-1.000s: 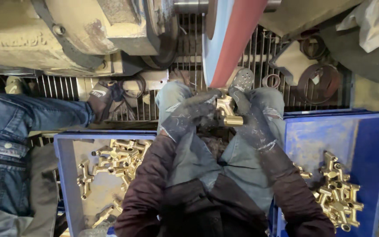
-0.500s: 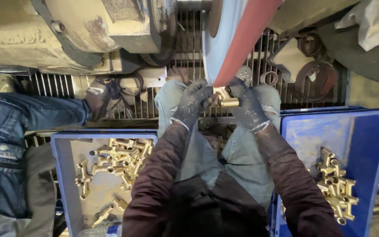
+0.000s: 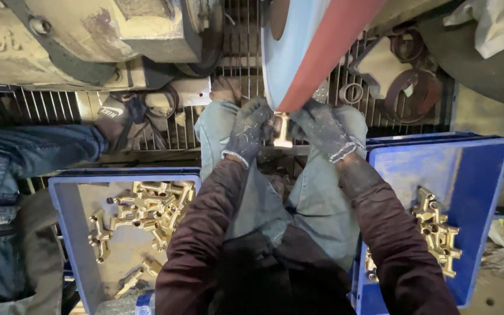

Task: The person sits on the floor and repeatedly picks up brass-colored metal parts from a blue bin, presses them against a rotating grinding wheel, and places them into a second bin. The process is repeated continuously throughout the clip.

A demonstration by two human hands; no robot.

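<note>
While both grip it — left hand | right hand | brass fitting against sanding belt.

Workshop setting: a metal floor grating runs beneath a worn, beige machine housing; rusted rings lie on dim, dusty ground at upper right.

Both the left hand and right hand wear grimy, matt knitted cloth gloves around a shiny brass fitting. The abrasive belt above looks rough and reddish. At lower left, a smooth plastic blue crate holds glossy brass fittings.
</note>
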